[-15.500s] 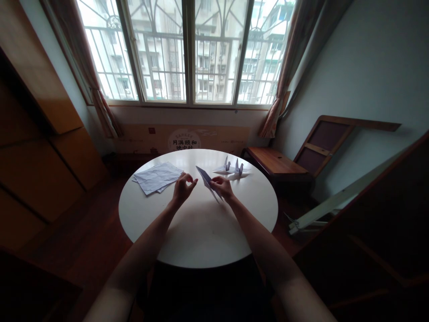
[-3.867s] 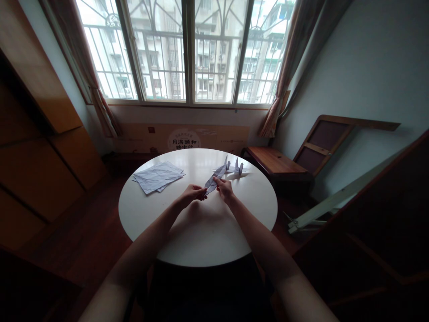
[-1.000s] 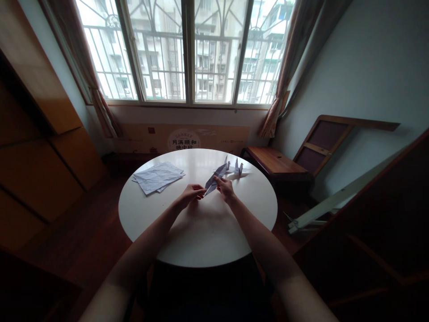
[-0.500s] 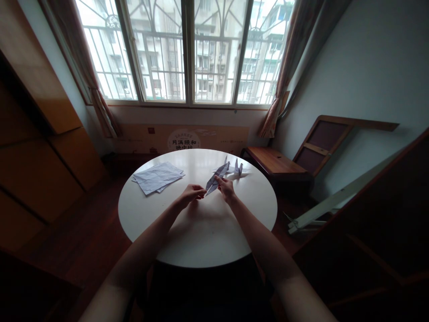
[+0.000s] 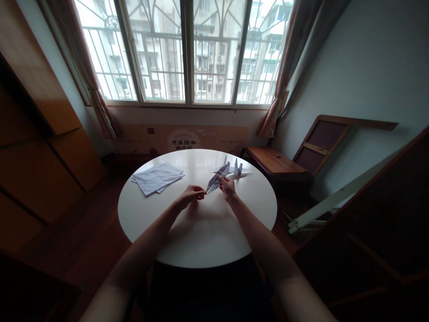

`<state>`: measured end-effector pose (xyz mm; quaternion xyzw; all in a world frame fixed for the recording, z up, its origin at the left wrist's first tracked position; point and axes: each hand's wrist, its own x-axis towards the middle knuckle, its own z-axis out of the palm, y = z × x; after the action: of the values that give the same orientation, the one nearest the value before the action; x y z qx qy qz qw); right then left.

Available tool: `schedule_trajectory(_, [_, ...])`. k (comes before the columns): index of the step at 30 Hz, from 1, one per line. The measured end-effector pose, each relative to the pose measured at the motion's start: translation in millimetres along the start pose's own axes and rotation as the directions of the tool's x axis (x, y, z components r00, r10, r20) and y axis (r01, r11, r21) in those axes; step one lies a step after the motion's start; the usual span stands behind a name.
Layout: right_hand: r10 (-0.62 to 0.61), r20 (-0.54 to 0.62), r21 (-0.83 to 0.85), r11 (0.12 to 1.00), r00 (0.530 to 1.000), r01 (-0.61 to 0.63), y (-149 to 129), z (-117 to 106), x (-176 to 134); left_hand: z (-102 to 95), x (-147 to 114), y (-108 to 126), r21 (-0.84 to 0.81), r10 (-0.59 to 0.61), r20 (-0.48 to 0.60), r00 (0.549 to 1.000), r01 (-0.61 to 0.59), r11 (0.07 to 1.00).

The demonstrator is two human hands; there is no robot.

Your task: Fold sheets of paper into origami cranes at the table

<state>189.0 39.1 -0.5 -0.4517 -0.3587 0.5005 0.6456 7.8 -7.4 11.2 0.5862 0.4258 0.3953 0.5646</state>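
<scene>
Above the white round table [image 5: 208, 237] I hold a long, pointed piece of folded paper [image 5: 217, 177], tilted up towards the right. My right hand [image 5: 228, 188] is closed on its right side, thumb on top. Its lower left tip is pinched by the fingers of my left hand [image 5: 192, 195]. Just behind the right hand stand finished-looking folded paper cranes [image 5: 238, 167], partly hidden by the held paper. A stack of creased paper sheets [image 5: 157, 178] lies on the table to the left of my hands.
Past the table's right back edge is a low wooden bench [image 5: 275, 161], with a wooden folding frame [image 5: 323, 143] leaning by the wall. A printed board [image 5: 214, 136] stands under the window. Wooden cabinets [image 5: 67, 165] line the left side.
Hardly anything differs. The folded paper has turned very slightly in my fingers, and both hands keep their grip in nearly the same place.
</scene>
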Motion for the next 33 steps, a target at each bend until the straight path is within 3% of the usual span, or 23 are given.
schedule_trajectory(33, [-0.018, -0.005, -0.022, 1.0, 1.0, 0.018, 2.6, -2.1, 2.9, 0.7, -0.1, -0.2, -0.023, -0.015, -0.003, 1.0, 0.015, 1.0])
